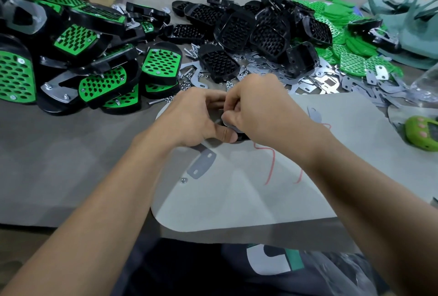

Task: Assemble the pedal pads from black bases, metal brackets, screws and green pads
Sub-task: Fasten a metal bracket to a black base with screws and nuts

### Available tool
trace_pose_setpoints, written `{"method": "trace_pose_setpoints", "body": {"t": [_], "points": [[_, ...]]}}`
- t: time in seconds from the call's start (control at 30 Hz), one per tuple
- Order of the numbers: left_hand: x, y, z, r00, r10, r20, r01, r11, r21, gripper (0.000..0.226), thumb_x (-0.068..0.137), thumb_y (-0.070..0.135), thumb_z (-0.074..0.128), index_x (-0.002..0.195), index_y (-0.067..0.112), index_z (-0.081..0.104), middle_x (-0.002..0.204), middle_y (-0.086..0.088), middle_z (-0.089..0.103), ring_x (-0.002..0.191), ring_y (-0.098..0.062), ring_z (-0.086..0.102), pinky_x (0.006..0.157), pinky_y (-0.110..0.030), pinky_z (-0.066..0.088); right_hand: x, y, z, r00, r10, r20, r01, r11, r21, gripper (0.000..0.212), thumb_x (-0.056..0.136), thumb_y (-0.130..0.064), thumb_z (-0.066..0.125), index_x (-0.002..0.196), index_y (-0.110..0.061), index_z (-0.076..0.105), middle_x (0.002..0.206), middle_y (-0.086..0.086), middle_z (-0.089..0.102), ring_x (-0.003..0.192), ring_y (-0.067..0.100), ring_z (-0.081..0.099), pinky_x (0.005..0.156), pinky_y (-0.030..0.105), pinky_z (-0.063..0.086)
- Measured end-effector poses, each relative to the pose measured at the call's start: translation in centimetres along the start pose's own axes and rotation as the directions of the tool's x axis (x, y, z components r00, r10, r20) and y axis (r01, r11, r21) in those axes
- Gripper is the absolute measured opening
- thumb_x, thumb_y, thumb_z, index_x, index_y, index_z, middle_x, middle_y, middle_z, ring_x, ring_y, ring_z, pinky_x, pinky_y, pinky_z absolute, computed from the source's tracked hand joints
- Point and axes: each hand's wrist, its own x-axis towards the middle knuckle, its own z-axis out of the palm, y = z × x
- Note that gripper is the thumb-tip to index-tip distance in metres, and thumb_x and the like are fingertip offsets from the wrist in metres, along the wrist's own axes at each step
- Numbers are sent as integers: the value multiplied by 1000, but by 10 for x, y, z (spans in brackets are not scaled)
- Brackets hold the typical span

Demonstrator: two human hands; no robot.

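A: Biggest first. What's around the grip?

B: Pale sheet (237,196) under it. Far left of the grip, a heap of finished pads (78,63). Beyond the grip, the pile of black bases (251,30). Beyond and to the right, green pads (350,58), with spare brackets (305,82) spread nearer in.

A: And the hands?

B: Both closed, meeting over one piece. The left hand (189,117) is curled round it, thumb pressed along the near edge. The right hand (260,108) has its fingertips pinched on a thin grey metal bracket (227,123).

A: The piece itself?

B: Probably a black base (242,138). Only a dark sliver shows below the right hand, so I can't say more.

A: How will it handle?

B: My judgement: the base is light, rigid plastic and safe to cradle by its rim. The bracket is thin, stiff and slick, best held by its flat edges. Small fasteners are likely to slip and roll.

A: Anything smaller?

B: A loose bracket (201,164) lies just nearside of the grip. A single nut (183,180) sits just beside that, nearer the person.
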Motion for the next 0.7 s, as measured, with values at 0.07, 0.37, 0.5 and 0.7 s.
{"method": "trace_pose_setpoints", "body": {"t": [0.07,0.37,0.5,0.7], "points": [[0,-1,0,1000,-10,-3,10,1000,5,56,53,22,99,90,52,71,83,30,73,80,14,63,74,-12,46,-1,-2,4,999,-26,-24,25,998,-55,7,83,-27,72,80,-21,69,78,6,67,82,28,62,70,33,52],[-1,-1,2,999,-14,-29,14,1000,0,58,51,26,96,99,49,73,84,23,74,68,9,57,64,-15,50,-8,-3,12,998,-58,-35,52,984,-168,27,97,-39,51,77,-23,57,67,3,47,76,36,58,60,34,32],[-1,0,2,998,-51,-27,52,998,31,64,54,32,99,110,48,72,76,24,70,67,7,59,63,-17,51,-10,7,8,996,-44,-72,30,983,-180,49,104,-50,36,68,-21,51,58,-3,44,66,31,49,56,36,30],[-2,4,1,998,-67,-16,67,998,-17,64,54,25,99,108,46,72,98,23,76,96,-6,73,81,-38,61,-11,16,-1,999,-41,-7,41,969,244,23,93,-23,56,80,-20,74,62,-1,64,62,11,57,60,28,46]]}}
